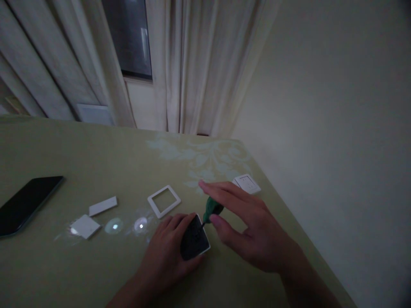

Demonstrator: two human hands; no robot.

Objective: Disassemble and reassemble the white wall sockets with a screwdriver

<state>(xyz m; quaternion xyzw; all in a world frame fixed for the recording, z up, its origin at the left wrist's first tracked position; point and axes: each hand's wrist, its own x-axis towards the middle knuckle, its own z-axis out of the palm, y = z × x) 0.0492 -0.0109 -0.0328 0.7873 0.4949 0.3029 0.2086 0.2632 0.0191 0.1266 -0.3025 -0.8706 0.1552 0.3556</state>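
My left hand is closed around a wall switch module, its dark back turned up and a white edge showing. In my right hand is a screwdriver with a green handle, the thumb and fingers around the handle. Its thin shaft points down and left, and the tip meets the dark back of the module; the exact spot it touches is too dim to tell. A white square frame lies flat just beyond my left hand. Behind my right hand rests a white socket plate, partly hidden by the fingers.
Two white cover pieces, a narrow one and a squarer one, lie left of my hands. A dark phone is at the far left. The green tablecloth ends near a curtain and a wall on the right.
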